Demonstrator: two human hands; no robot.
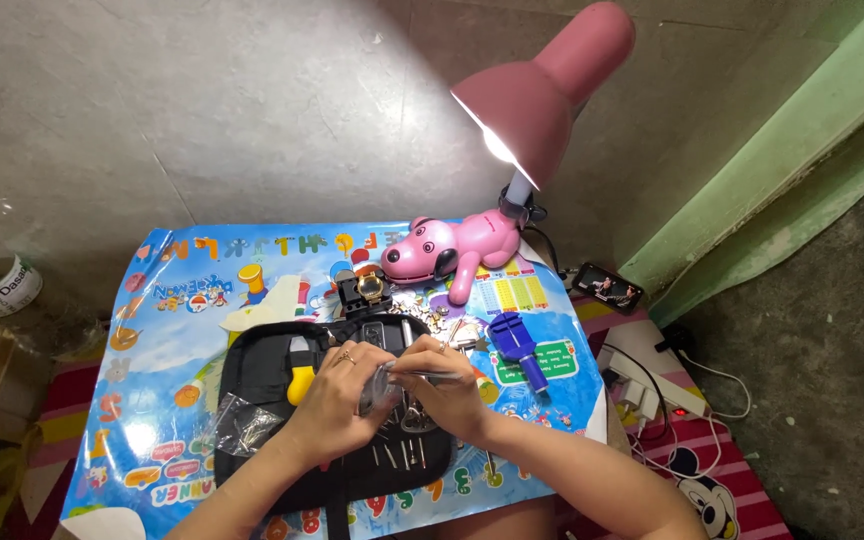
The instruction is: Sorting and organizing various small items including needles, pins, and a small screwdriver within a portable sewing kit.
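Small clear packet [380, 385] lay over the black tool case [262, 400], pinched by the left hand [337, 395]; the right hand [447, 395] gripped a thin metal tool [432, 376]. Packet contents were indistinct, forearms cropped.

Glossy plastic mat [172, 330], pink lamp [542, 100]

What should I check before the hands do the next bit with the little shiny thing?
1. Both hands on the piece: left hand and right hand meet over it. Ok.
2. What the small part is: too small. Cannot tell.
3. Thin metal tool in the right hand: ok.
4. Light: pink lamp is on and aimed down. Ok.
5. Black tool case open under the hands: ok.
6. Loose bits scattered by the pink dog base, easy to lose: not ok.
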